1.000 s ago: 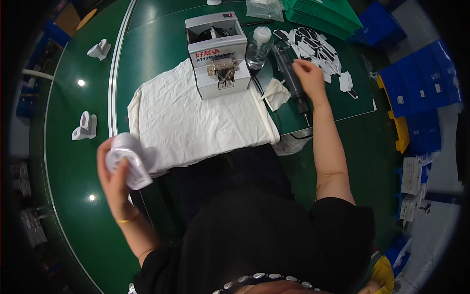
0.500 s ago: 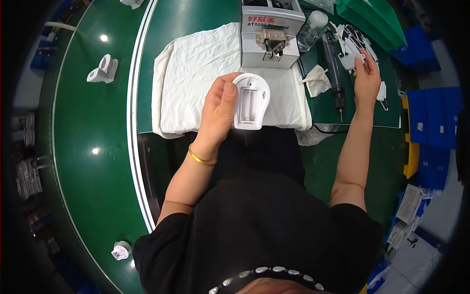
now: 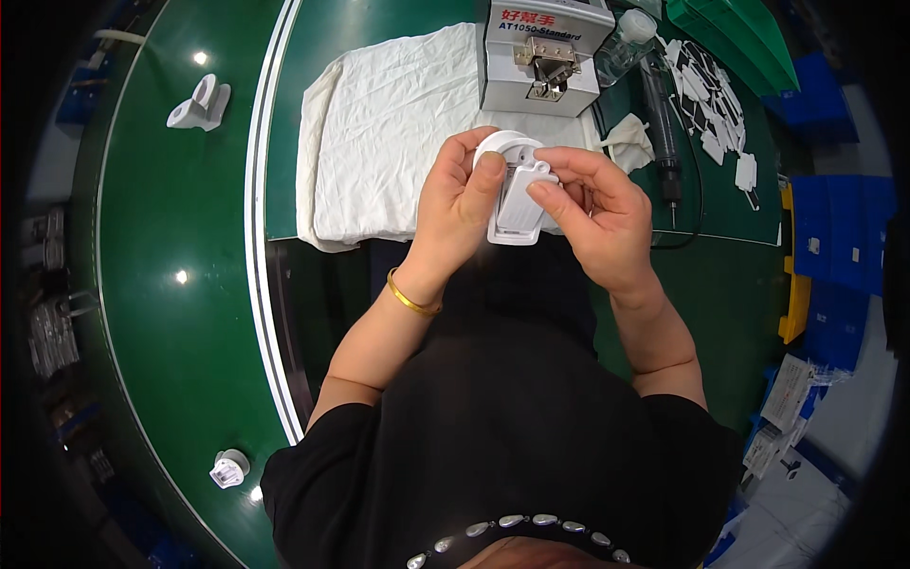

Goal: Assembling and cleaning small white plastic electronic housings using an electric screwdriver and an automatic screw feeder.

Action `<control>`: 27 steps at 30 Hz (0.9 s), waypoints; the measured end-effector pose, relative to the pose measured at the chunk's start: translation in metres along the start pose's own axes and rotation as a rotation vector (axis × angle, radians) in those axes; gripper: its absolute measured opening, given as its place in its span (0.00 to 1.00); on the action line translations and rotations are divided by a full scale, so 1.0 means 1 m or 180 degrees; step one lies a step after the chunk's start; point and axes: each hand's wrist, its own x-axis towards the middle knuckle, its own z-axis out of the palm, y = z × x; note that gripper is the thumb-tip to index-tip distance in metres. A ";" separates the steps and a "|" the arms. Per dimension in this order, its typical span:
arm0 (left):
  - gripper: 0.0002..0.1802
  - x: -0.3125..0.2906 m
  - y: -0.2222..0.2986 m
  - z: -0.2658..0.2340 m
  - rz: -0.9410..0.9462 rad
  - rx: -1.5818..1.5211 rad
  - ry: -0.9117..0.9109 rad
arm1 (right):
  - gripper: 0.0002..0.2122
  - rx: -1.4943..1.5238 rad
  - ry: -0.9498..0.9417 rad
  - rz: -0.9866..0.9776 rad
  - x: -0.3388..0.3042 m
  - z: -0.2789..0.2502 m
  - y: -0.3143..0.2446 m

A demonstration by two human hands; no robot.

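A white plastic housing (image 3: 504,236) with a rounded top and an open battery compartment is held in front of me by my left hand (image 3: 453,209), thumb on its face. My right hand (image 3: 607,218) pinches a thin white battery cover (image 3: 524,204) between thumb and fingers. The cover lies slantwise over the compartment and hides most of it. Whether it touches the housing all along its edges, I cannot tell.
A white cloth (image 3: 379,142) lies under a grey screw feeder (image 3: 540,81). To its right are a clear bottle (image 3: 630,43), an electric screwdriver (image 3: 661,133), a crumpled white rag (image 3: 628,142), several loose covers (image 3: 713,104) and a green bin (image 3: 744,43). White housings (image 3: 201,106) stand on the green surface at left.
My right hand has come from the pile of covers to the housing, bringing one cover over its compartment. The left hand has shifted slightly right with the housing, which is tilted more.
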 end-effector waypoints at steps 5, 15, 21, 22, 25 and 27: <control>0.35 -0.002 0.001 0.002 -0.0033 -0.0004 0.0044 | 0.20 -0.0926 -0.0152 -0.0105 -0.003 -0.001 -0.004; 0.34 -0.008 0.007 -0.008 -0.0008 0.0016 -0.0571 | 0.36 0.1568 -0.0010 0.0658 0.007 0.001 0.016; 0.39 -0.011 -0.001 -0.004 0.0076 0.0003 -0.0613 | 0.33 0.1230 0.0106 0.0292 0.005 0.004 0.015; 0.39 -0.012 -0.002 -0.003 0.0096 0.0099 -0.0607 | 0.33 0.1276 0.0060 0.0324 0.004 0.002 0.016; 0.44 -0.012 0.000 -0.002 0.0163 0.0383 -0.0735 | 0.34 0.1413 0.0020 0.0536 0.000 -0.008 0.016; 0.47 -0.011 0.004 0.001 0.0215 0.0577 -0.0859 | 0.35 0.1512 0.0018 0.0712 -0.003 -0.012 0.014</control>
